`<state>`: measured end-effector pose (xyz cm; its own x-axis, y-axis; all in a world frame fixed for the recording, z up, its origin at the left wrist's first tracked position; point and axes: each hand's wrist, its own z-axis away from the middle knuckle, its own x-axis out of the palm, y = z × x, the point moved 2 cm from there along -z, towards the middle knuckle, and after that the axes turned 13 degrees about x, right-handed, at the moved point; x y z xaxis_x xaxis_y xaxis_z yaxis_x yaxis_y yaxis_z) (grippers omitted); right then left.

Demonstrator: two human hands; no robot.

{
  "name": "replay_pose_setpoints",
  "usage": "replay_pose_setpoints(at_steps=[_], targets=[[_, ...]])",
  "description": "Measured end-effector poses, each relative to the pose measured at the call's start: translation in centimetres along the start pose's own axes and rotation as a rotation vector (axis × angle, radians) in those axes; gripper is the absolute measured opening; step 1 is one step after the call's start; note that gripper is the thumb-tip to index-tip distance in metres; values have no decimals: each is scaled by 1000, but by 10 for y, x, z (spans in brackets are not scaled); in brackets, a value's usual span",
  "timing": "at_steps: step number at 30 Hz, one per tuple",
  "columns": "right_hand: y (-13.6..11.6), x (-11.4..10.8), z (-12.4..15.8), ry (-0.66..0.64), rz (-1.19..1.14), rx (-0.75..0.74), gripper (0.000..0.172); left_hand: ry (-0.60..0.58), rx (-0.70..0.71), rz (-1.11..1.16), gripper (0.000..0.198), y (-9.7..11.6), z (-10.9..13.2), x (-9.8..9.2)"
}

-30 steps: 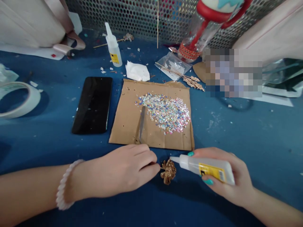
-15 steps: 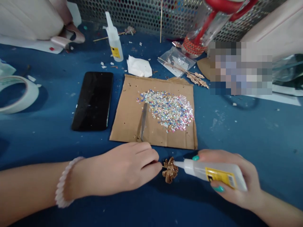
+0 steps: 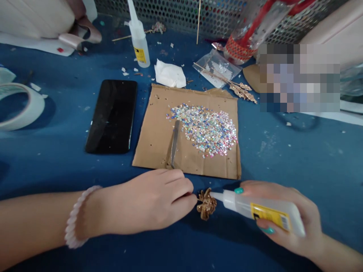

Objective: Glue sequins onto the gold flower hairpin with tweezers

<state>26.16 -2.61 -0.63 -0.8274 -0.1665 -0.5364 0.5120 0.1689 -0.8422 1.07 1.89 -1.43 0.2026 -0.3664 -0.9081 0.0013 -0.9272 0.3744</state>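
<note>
Pinching a gold pine cone near the desk's front edge, the left hand steadies it; the right hand's fingers clamp a glue bottle, nozzle pointing left onto it.

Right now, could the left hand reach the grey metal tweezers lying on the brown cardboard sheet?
Probably yes: the grey metal tweezers lie just beyond the left hand, nothing between. But it is busy pinching the small golden ornament.

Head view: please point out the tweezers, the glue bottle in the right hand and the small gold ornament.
tweezers (image 3: pixel 174 143), head view, middle of the metal arms.
glue bottle (image 3: pixel 241 204), head view, clear body ahead of the yellow label.
gold ornament (image 3: pixel 207 204), head view, its centre.
</note>
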Motion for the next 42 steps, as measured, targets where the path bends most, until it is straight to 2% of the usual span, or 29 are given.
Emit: replay_pose_setpoints(at_steps=[7,14,21,26,32,35,42], targets=[[3,0,4,-4,21,11,25,14,9,-21,23,0,1,0],[-14,-1,-11,17,73,-62,22,-19,39,-68,21,8,0,-1],[-17,1,-13,3,66,-78,23,2,245,20,14,11,0,-12],[-17,0,-12,-8,57,-103,23,-35,371,65,18,7,1,-13],[-17,-2,-9,-13,86,-137,23,-22,305,-63,30,8,1,-5],[-16,-3,-7,26,122,-148,23,-14,291,-97,32,10,2,-2],[-14,-5,-5,132,148,-144,21,-77,265,-142,35,11,2,-1]])
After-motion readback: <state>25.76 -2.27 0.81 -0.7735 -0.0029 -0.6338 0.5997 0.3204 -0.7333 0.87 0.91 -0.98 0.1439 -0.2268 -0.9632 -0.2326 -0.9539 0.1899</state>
